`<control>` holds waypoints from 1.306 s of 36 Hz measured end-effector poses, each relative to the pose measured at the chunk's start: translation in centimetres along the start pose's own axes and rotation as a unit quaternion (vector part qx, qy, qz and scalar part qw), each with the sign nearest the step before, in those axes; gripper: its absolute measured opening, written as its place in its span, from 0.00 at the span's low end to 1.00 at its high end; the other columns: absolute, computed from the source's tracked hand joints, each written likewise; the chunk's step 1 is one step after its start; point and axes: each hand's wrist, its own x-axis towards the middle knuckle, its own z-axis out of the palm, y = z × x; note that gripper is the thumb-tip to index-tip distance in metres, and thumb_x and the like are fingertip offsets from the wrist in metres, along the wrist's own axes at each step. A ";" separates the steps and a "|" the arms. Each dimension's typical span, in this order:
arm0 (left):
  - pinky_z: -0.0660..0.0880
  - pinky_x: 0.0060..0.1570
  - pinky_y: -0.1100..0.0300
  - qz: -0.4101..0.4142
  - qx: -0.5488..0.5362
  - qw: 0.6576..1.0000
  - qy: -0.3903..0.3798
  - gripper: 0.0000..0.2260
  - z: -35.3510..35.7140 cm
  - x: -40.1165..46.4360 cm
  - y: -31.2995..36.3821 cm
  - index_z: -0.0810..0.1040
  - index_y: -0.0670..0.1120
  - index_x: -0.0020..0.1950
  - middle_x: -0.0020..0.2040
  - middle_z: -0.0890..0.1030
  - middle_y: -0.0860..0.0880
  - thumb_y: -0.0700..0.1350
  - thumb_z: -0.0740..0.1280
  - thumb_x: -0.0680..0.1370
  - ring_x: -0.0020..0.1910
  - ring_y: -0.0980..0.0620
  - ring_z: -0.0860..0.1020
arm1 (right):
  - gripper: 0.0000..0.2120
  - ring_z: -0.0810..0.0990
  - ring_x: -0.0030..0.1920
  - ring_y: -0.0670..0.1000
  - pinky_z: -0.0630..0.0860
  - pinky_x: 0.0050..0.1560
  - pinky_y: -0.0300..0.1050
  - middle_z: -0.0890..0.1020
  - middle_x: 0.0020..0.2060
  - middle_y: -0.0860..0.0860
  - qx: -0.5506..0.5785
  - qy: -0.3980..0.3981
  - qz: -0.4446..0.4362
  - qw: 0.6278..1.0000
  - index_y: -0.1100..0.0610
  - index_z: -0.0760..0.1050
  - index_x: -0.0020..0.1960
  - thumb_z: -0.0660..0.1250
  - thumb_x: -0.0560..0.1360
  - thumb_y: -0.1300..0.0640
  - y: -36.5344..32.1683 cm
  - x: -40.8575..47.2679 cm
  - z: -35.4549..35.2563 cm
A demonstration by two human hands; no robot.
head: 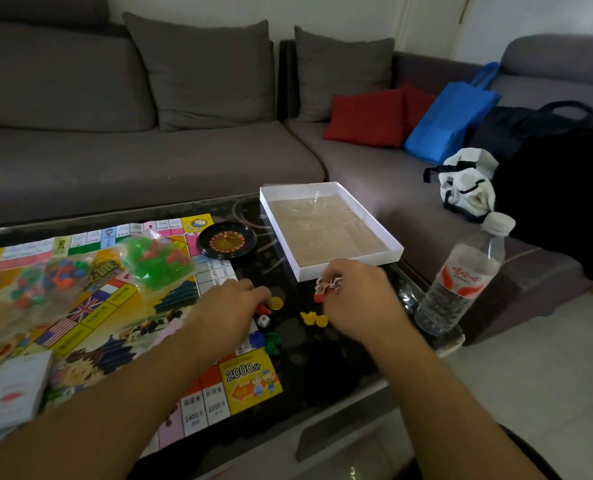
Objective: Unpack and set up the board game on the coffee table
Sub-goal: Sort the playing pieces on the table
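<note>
The colourful game board point(90, 317) lies unfolded on the dark coffee table point(336, 362). Two clear bags of plastic pieces point(156, 259) point(42, 282) rest on it. A small black roulette wheel point(226, 242) sits at the board's far corner. My right hand point(360, 296) pinches a cardboard figure on a red base point(324, 289) just above the table. My left hand point(232, 306) rests curled over small tokens: a red piece point(263, 310), a yellow disc point(276, 302), a die point(263, 321). Yellow stands point(314, 318), blue and green stands point(267, 341) lie between my hands.
The white box tray point(385, 244) lies open at the table's far right. A water bottle point(461, 275) stands at the right edge. White cards point(11, 389) lie on the board's left. Behind is a grey sofa point(149, 161) with cushions and bags.
</note>
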 end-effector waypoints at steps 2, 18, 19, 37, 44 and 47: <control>0.76 0.49 0.56 0.000 0.003 1.000 0.003 0.17 -0.1 -0.1 0.0 0.73 0.59 0.67 0.58 0.77 0.54 0.44 0.68 0.81 0.56 0.52 0.76 | 0.14 0.78 0.47 0.52 0.83 0.54 0.50 0.78 0.49 0.50 -0.010 -0.008 0.044 0.999 0.50 0.79 0.59 0.71 0.76 0.63 1.7 0.2 -0.8; 0.81 0.46 0.52 -0.124 -0.145 0.981 0.024 0.01 -1.9 -0.8 0.2 0.76 0.55 0.52 0.46 0.80 0.55 0.49 0.67 0.83 0.45 0.56 0.79 | 0.10 0.88 0.41 0.50 0.84 0.58 0.52 0.88 0.39 0.55 -0.008 -0.145 0.104 0.984 0.59 0.81 0.49 0.73 0.80 0.51 3.5 1.3 1.3; 0.81 0.45 0.53 -0.138 -0.171 0.975 0.028 0.02 -2.0 -0.9 0.2 0.76 0.56 0.52 0.46 0.80 0.56 0.48 0.67 0.83 0.44 0.57 0.79 | 0.10 0.88 0.40 0.50 0.84 0.58 0.52 0.88 0.38 0.54 -0.001 -0.151 0.115 0.982 0.59 0.82 0.49 0.72 0.81 0.51 3.7 1.4 1.2; 0.76 0.47 0.63 -0.137 -0.520 0.843 0.017 0.01 -4.8 -0.6 4.4 0.84 0.52 0.51 0.46 0.87 0.54 0.46 0.73 0.80 0.47 0.58 0.84 | 0.12 0.82 0.42 0.46 0.80 0.44 0.43 0.82 0.49 0.48 0.142 -0.058 -0.016 0.988 0.49 0.82 0.58 0.68 0.80 0.63 2.6 0.2 0.3; 0.82 0.49 0.56 -0.131 -0.626 0.768 -0.034 0.05 -5.0 -0.3 6.2 0.84 0.43 0.56 0.46 0.88 0.46 0.40 0.70 0.82 0.48 0.50 0.87 | 0.14 0.82 0.36 0.51 0.82 0.38 0.47 0.84 0.42 0.51 0.335 -0.077 -0.128 0.930 0.50 0.86 0.56 0.70 0.80 0.67 2.8 0.0 0.3; 0.83 0.48 0.57 -0.134 -0.659 0.738 -0.056 0.06 -5.2 -0.2 6.5 0.84 0.42 0.57 0.48 0.88 0.44 0.39 0.69 0.82 0.48 0.49 0.86 | 0.12 0.82 0.37 0.51 0.83 0.38 0.51 0.85 0.43 0.51 0.329 -0.067 -0.137 0.932 0.48 0.86 0.52 0.73 0.79 0.65 3.5 0.0 0.0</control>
